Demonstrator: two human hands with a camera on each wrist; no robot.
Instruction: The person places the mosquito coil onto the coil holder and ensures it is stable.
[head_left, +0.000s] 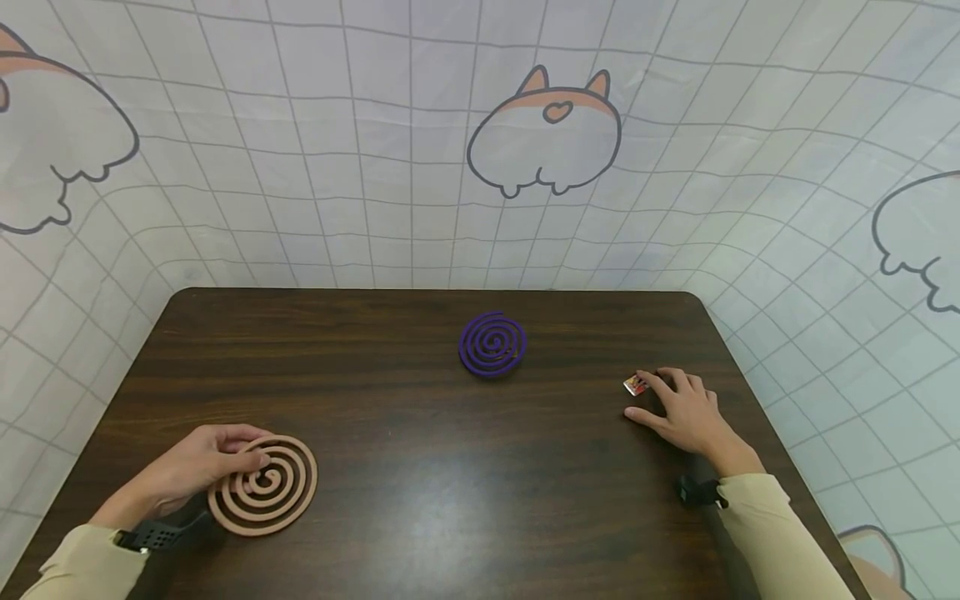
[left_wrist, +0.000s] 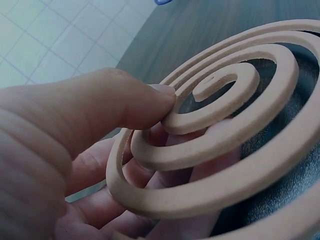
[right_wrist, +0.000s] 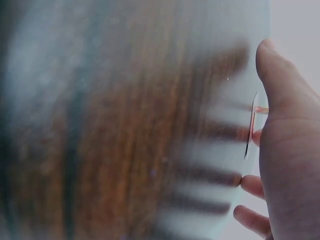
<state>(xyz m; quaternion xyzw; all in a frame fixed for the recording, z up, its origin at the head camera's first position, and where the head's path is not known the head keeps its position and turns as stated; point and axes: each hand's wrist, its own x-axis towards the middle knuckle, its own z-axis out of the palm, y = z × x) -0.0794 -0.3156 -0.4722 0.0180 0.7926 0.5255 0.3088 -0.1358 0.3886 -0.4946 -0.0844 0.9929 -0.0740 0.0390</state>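
Observation:
My left hand (head_left: 202, 467) grips a tan mosquito coil (head_left: 306, 492) by its left side. In the left wrist view, the thumb (left_wrist: 135, 100) presses on top of the coil's rings while the other fingers lie underneath, partly hidden by it. The coil is held tilted over the table. Far to the right, my right hand (head_left: 693, 417) is low over the table with its thumb spread away. Its index fingertip meets a small flat piece with a red and yellow print (head_left: 634, 385), seen nearly edge-on in the right wrist view.
A purple mosquito coil (head_left: 492, 344) lies toward the back of the dark wooden table (head_left: 420, 467), with a small yellowish bit showing at its right side. A white grid-patterned curtain (head_left: 375, 167) hangs behind and around the table. Both wrists carry dark straps.

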